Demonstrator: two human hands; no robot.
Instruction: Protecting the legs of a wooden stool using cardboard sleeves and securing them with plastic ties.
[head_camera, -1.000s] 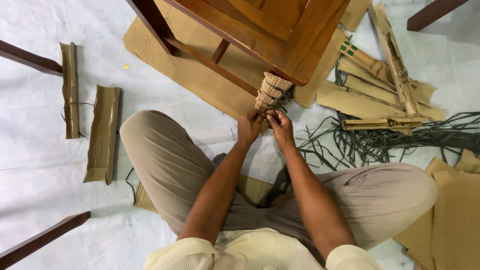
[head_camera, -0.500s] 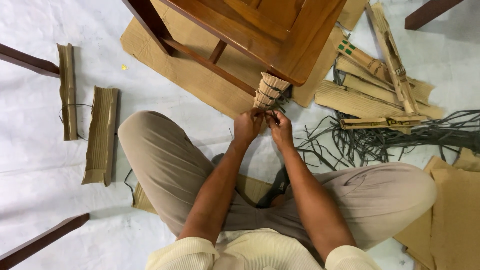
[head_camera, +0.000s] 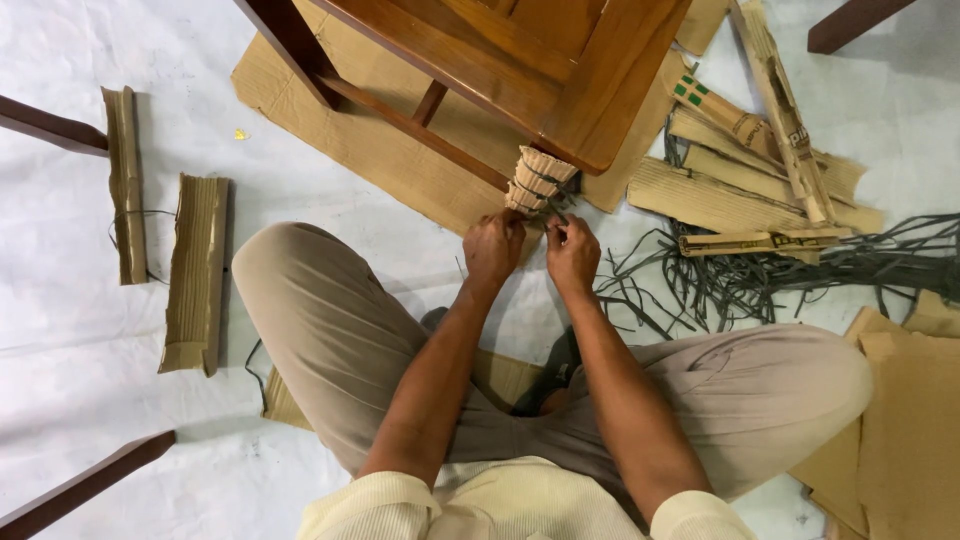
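Hands (head_camera: 530, 250) gripping strap (head_camera: 556, 205), cardboard-wrapped leg (head_camera: 535, 180)

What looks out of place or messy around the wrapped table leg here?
The corrugated cardboard wrap on the table leg flares open at its top, where both hands, left hand and right hand, work at the dark strap. A loose tangle of dark straps and cardboard strips sprawls across the floor to the right.
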